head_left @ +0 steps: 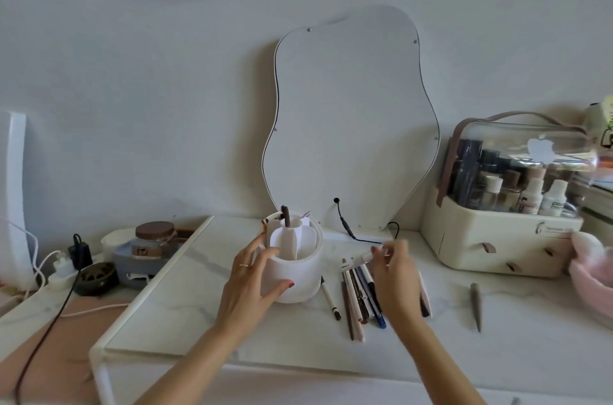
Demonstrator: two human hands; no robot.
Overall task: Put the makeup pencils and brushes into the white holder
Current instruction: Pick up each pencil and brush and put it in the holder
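The white holder (298, 275) stands mid-table, round with inner dividers; a brown brush (286, 216) and a thin tool stick up from its far side. My left hand (252, 278) grips its left wall. Just right of it my right hand (394, 275) pinches a small white pencil (365, 257) by its end, a little above the table. Under that hand lie several pencils and brushes (360, 295) in a row, partly hidden by it. One black-tipped pencil (330, 298) lies apart beside the holder. A brown pointed cap or brush (476, 305) lies alone farther right.
A wavy mirror (351, 119) leans on the wall behind, with a black cable (348, 228) at its foot. A cream cosmetics box (497, 232) with a clear lid stands at the right. A jar (154, 240), chargers and cords sit left of the raised white tabletop edge (99, 351).
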